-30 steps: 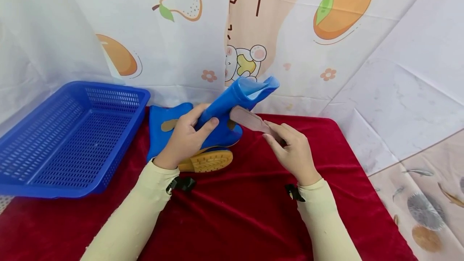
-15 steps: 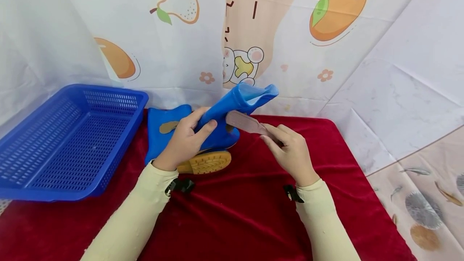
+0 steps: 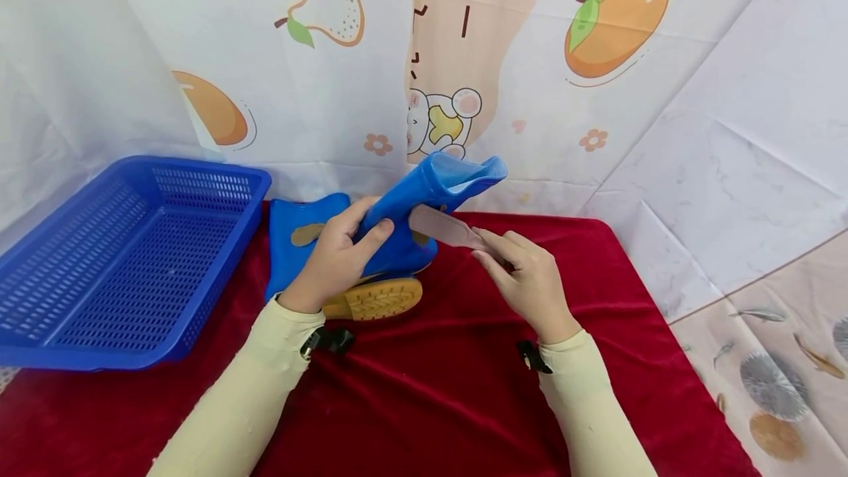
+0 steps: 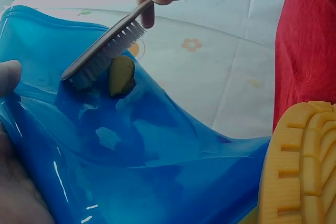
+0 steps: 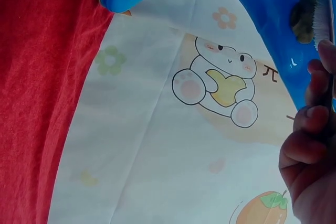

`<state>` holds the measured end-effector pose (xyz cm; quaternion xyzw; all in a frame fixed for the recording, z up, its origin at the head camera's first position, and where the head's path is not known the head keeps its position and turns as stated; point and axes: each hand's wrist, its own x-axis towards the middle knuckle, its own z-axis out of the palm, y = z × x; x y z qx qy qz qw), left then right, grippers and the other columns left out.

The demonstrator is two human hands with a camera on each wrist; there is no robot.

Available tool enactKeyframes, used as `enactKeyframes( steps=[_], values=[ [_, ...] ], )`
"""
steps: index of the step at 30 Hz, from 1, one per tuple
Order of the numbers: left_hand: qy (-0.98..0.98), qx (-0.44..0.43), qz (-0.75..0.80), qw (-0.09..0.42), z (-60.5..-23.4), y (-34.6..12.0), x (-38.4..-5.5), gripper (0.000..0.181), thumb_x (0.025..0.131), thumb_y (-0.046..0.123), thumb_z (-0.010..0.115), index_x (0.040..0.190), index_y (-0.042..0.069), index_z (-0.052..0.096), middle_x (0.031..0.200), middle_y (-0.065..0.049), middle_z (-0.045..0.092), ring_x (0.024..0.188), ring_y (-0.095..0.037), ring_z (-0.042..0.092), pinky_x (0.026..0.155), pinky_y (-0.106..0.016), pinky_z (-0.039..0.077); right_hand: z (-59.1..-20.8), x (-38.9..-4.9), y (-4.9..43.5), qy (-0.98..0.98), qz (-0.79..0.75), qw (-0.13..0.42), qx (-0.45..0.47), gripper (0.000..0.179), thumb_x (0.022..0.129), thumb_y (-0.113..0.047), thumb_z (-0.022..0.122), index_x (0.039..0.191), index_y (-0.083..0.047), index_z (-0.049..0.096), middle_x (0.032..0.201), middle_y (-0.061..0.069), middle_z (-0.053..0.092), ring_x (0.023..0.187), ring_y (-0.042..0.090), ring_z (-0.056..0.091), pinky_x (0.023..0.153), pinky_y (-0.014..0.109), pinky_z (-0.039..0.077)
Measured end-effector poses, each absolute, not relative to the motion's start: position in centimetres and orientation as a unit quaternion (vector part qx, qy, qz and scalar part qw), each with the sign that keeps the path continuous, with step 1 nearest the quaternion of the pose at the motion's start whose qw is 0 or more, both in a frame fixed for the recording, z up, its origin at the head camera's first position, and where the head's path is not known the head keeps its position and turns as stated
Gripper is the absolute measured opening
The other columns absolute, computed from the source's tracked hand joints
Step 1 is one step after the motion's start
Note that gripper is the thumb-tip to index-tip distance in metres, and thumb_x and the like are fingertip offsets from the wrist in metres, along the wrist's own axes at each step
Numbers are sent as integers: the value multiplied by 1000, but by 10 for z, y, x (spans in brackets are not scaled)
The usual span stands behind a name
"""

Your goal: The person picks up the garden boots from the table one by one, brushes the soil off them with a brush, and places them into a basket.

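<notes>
A blue rain boot [image 3: 404, 197] is tilted, its open top pointing up and right. My left hand [image 3: 341, 252] grips its shaft, thumb on the near side. With my right hand [image 3: 530, 278] I hold a brush [image 3: 444, 227] by the handle. In the left wrist view, the brush's white bristles [image 4: 105, 59] meet the shaft right beside a brown patch [image 4: 122, 76]. A second blue boot [image 3: 288, 256] lies behind my left hand, with a brown patch [image 3: 305, 234] on its shaft and a yellow treaded sole [image 3: 384, 299] facing me.
A blue plastic basket [image 3: 218, 300] with perforated walls stands at the left. Red cloth [image 3: 430, 403] covers the table. Behind it hangs a white printed curtain [image 3: 530, 94], close beyond the boots.
The brush has slid a little left and down along the boot's shaft. My left hand keeps its grip on the boot, and the head view has shifted slightly.
</notes>
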<state>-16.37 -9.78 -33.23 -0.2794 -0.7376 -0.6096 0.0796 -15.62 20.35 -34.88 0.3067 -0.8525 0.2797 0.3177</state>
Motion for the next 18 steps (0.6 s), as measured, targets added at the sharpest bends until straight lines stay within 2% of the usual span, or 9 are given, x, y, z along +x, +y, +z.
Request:
enactKeyframes(
  steps=[18],
  values=[
    [-745,-273,-603,80,-334,-100,-164,36,109,20,55,143,12,57,138,-6,62,123,-25,62,103,-52,51,-346,-158,214,-886,245,288,267,33,86,-16,85,119,-13,79,75,-5,65,61,7,46,55,28,41]
  ],
)
